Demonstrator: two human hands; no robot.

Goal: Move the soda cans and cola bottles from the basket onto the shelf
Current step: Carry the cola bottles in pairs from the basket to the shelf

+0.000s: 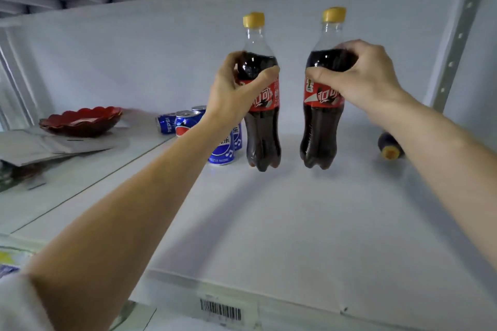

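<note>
A: What is the biggest thing here?

B: The white shelf [282, 223]. Its board fills most of the view, with a pale back wall behind, a perforated metal upright on the right, and a barcode label [220, 309] on the front edge.

A: And the hands?

B: Both arms reach in over the board. The left hand [236, 91] is wrapped around the shoulder of the left cola bottle [263, 137], thumb in front, fingers curled round the far side. The right hand [365, 75] grips the right cola bottle [321, 131] in the same place, thumb on the near side just above the red label.

A: Where are the bottles?

B: Both upright, side by side near the middle of the shelf, apart from each other, yellow caps on top. Their bases are at the board; I cannot tell whether they touch it. A second yellow cap shows right behind the left bottle's cap.

A: Anything smaller?

B: To the left, a red scalloped bowl [80, 122] sits on flat grey sheets. Between it and the left bottle stand blue soda cans [185, 122], partly hidden by the left forearm; one at the back lies on its side. Far right, a dark bottle [390, 146] lies on the shelf, its yellow cap pointing at the camera.
</note>
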